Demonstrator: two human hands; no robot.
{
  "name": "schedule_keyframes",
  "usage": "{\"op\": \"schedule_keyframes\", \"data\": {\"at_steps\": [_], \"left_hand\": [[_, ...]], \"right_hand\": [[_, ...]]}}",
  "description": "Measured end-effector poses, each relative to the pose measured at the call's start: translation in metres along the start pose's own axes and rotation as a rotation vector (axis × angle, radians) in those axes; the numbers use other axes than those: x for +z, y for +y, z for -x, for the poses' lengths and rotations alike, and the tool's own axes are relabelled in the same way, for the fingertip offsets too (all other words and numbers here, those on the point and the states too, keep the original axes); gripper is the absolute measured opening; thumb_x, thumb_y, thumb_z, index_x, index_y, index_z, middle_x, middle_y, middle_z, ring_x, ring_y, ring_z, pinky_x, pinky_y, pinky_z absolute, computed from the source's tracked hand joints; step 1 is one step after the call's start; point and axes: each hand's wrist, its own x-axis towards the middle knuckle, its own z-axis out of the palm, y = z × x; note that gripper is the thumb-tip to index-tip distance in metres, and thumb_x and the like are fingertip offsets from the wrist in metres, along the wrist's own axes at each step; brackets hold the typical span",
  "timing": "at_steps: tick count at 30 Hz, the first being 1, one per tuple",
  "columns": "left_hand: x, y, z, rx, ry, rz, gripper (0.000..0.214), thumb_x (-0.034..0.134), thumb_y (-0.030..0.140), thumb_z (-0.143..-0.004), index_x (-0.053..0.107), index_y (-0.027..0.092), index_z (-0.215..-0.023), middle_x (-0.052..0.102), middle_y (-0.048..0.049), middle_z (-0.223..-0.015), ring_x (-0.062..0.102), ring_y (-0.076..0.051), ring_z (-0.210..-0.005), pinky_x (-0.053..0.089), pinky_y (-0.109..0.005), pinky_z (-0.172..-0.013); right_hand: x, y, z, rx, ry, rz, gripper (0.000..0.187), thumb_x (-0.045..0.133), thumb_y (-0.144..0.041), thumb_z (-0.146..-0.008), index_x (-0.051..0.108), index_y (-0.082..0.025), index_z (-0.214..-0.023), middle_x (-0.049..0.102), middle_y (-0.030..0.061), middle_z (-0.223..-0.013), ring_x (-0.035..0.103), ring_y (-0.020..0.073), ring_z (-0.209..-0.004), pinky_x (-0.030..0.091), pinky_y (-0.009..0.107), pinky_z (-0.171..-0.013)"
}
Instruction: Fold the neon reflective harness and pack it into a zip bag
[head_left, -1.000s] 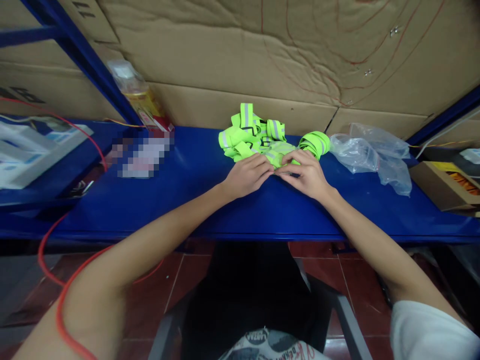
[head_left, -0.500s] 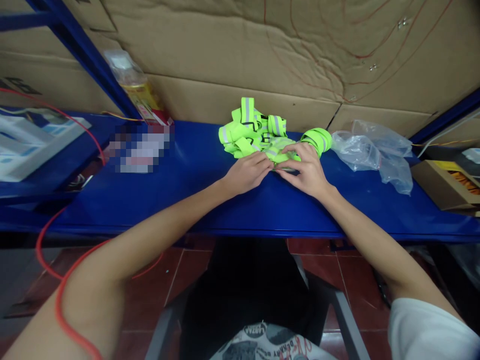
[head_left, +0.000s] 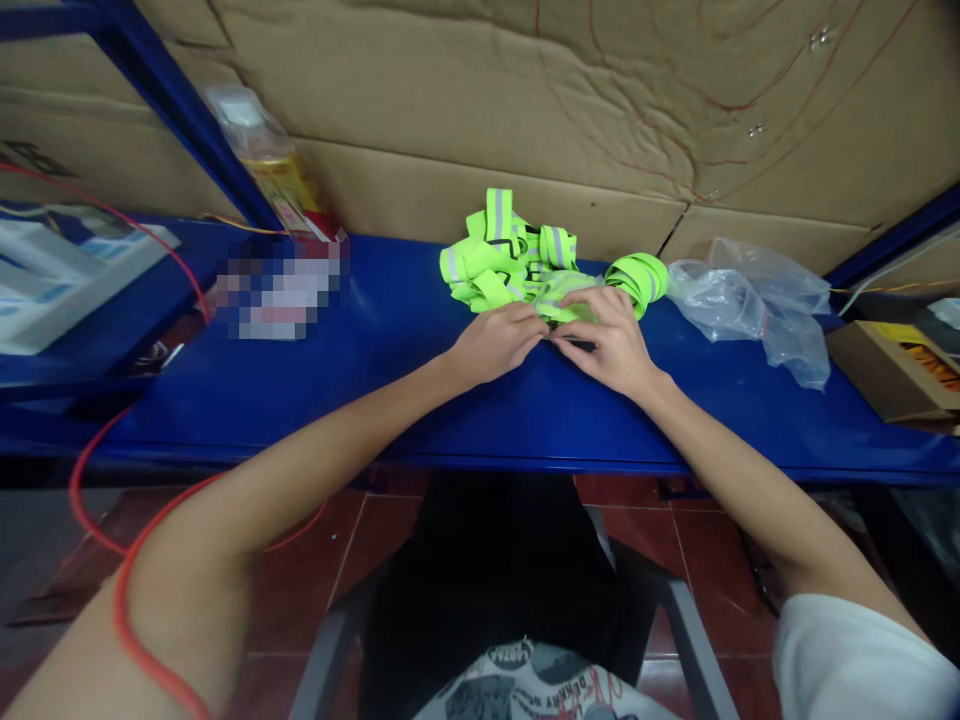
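A pile of neon green reflective bands with grey stripes lies at the back of a blue shelf. One rolled band sits at the pile's right end. My left hand and my right hand meet at the pile's front edge, fingers curled and pinching a green band between them. Both hands rest on the shelf surface.
Crumpled clear plastic bags lie right of the pile. An open cardboard box stands far right. A plastic bottle leans at the back left, white boxes further left. Cardboard lines the wall behind. A red cable loops by my left arm.
Both hands stayed at the band pile, working their fingers slightly forward into it. The view shifted a little.
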Motion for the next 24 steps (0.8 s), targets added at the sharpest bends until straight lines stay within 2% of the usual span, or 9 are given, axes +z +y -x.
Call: {"op": "schedule_keyframes", "data": {"at_steps": [4,8,16,24], "left_hand": [[0.0002,0.0036,-0.0012,-0.003,0.023,0.028,0.023,0.055,0.022,-0.112,0.077,0.018,-0.107,0.078,-0.0082,-0.102,0.074,-0.021,-0.098,0.064,-0.036,-0.09],[-0.0031,0.0013,-0.0002,-0.038,0.023,0.017,0.016,0.061,0.018,-0.107,0.077,0.017,-0.11,0.078,-0.0091,-0.104,0.074,-0.022,-0.102,0.064,-0.036,-0.091],[-0.0027,-0.0015,0.0017,-0.032,-0.065,0.003,0.027,0.051,0.016,-0.111,0.077,0.014,-0.112,0.078,-0.012,-0.105,0.075,-0.024,-0.101,0.065,-0.039,-0.092],[-0.0039,0.0037,0.0012,-0.097,-0.042,0.009,0.021,0.056,0.011,-0.104,0.076,0.016,-0.108,0.076,-0.0092,-0.1,0.076,-0.023,-0.096,0.064,-0.036,-0.085]], "right_hand": [[0.0005,-0.0012,-0.0008,-0.027,-0.003,0.015,0.016,0.07,-0.029,-0.107,0.084,-0.028,-0.1,0.076,0.0068,-0.13,0.064,0.0317,-0.12,0.043,0.059,-0.112],[-0.0016,0.0027,-0.0008,-0.025,0.015,0.03,0.015,0.071,-0.027,-0.105,0.083,-0.027,-0.096,0.076,0.0065,-0.126,0.066,0.0305,-0.117,0.044,0.057,-0.111],[0.0031,0.0017,0.0013,0.002,0.017,0.055,0.008,0.077,-0.032,-0.101,0.084,-0.028,-0.098,0.074,0.0079,-0.129,0.065,0.0329,-0.121,0.045,0.058,-0.11],[0.0021,0.003,0.0022,-0.017,0.034,0.069,0.014,0.073,-0.03,-0.104,0.084,-0.028,-0.095,0.076,0.0066,-0.127,0.066,0.0313,-0.119,0.047,0.058,-0.108]]}}
